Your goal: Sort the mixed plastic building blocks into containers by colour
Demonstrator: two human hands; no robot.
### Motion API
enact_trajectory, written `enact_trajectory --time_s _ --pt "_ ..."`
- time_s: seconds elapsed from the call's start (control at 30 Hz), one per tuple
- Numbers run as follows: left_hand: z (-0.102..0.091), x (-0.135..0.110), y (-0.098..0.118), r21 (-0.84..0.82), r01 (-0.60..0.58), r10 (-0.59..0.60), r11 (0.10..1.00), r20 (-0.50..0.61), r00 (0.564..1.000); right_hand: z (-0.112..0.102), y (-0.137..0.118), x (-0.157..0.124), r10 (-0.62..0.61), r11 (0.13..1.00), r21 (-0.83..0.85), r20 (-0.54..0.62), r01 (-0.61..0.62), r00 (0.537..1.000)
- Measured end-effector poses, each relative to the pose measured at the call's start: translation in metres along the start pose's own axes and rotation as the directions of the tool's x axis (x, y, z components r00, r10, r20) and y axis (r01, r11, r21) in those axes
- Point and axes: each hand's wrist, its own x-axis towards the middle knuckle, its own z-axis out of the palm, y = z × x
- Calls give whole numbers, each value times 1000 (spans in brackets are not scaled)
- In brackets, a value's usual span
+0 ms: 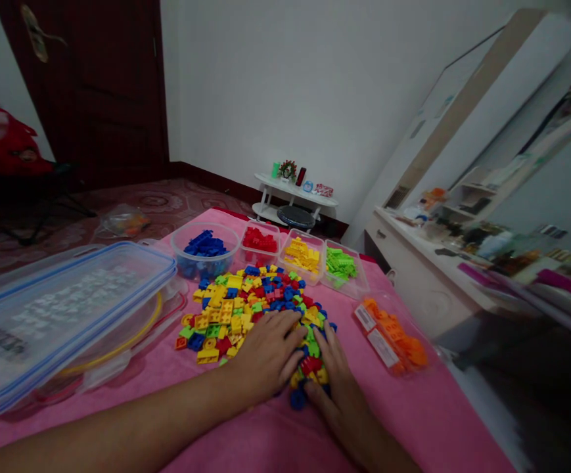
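Note:
A loose pile of toy building bricks (236, 315) in yellow, red, blue and green lies on a pink cloth (285, 440). My left hand (268, 351) rests palm down on the near side of the pile, its fingers stretched out over the bricks. On the pile's right edge lies my right hand (337, 378), thumb and fingers apart. Several bricks show between the two hands, and a blue round piece (297, 399) sits by my right thumb. Whatever lies under the palms is hidden.
Behind the pile stand clear containers of blue (205, 244), red (259, 240), yellow (303, 255) and green bricks (341, 264). Stacked plastic lids (68, 315) lie at left, a bag of orange pieces (393, 335) at right. A dresser (413, 263) stands beyond the right edge.

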Motion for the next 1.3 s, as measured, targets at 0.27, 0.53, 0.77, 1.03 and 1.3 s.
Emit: enact_trajectory --time_s 0.27,0.53,0.77,1.03,1.3 --pt "-2 -2 -11 28 3 -1 1000 -44 999 -11 -11 38 -58 998 -1 -51 58 997" --pt "-1 -4 -9 31 -18 19 999 -24 1000 -84 48 17 -88 852 -485 -507 -199 857" --pt "-1 -5 -7 38 -26 27 999 -26 999 -101 78 12 36 832 -491 -416 -258 909" --pt "-4 -5 -6 36 -14 14 999 17 1000 -75 44 36 -35 915 -386 -360 -115 932" --pt "-4 -7 -5 22 2 -2 1000 15 1000 -73 64 38 -348 854 -490 -290 174 892"
